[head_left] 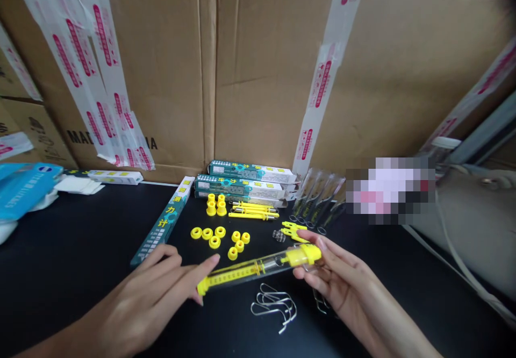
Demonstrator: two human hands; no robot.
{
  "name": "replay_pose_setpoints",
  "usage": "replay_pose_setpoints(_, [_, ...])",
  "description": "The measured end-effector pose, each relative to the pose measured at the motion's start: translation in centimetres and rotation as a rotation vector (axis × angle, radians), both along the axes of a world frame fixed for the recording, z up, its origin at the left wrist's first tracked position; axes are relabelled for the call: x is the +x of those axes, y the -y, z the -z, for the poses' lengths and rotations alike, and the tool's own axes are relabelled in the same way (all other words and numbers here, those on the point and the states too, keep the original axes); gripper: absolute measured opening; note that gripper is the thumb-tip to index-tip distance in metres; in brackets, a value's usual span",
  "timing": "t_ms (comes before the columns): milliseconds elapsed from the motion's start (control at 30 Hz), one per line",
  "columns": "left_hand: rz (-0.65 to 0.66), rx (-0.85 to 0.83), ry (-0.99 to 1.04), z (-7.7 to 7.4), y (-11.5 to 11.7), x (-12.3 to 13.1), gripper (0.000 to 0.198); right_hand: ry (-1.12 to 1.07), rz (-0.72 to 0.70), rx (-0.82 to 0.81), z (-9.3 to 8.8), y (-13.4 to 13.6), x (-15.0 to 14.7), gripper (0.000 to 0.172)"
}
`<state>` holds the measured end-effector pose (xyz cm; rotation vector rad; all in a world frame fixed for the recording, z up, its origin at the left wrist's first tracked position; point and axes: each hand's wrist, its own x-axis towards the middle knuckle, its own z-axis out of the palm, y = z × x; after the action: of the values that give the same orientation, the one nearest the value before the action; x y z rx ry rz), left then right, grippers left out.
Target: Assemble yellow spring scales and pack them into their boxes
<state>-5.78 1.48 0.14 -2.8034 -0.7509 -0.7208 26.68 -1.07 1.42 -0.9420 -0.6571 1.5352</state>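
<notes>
A clear-tubed spring scale (258, 266) with yellow ends and a printed yellow scale inside is held up above the black table, tilted slightly up to the right. My left hand (161, 288) pinches its yellow left end between thumb and fingers. Around the yellow cap at the other end, my right hand (338, 272) has its fingers closed. Just below the tube lie several bent wire hooks (276, 307). Beyond it are yellow rings (214, 242), small yellow bushings (239, 246), yellow flanged caps (211, 207), yellow rods with springs (253, 211) and yellow clips (294, 226).
Printed cardboard boxes (250, 172) lie at the back, and another long box (165, 221) slants at the left. Clear tubes (322, 194) lean at the back right. A blue packet (30, 191) is far left. Large taped cartons (262, 78) wall off the back.
</notes>
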Motion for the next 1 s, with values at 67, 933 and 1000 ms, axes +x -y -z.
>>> replay_pose_setpoints(67, [0.009, 0.093, -0.068, 0.5, 0.4, 0.3, 0.063, -0.004, -0.011, 0.008, -0.2, 0.0, 0.2, 0.028])
replay_pose_setpoints(933, [-0.17, 0.235, 0.173, -1.8, 0.3, 3.2, 0.043, 0.141, 0.029, 0.168, 0.5, 0.5, 0.5, 0.038])
replay_pose_setpoints(1000, [-0.179, 0.231, 0.178, -1.9, 0.3, 3.2, 0.046, 0.124, 0.011, 0.154, 0.4, 0.3, 0.4, 0.036])
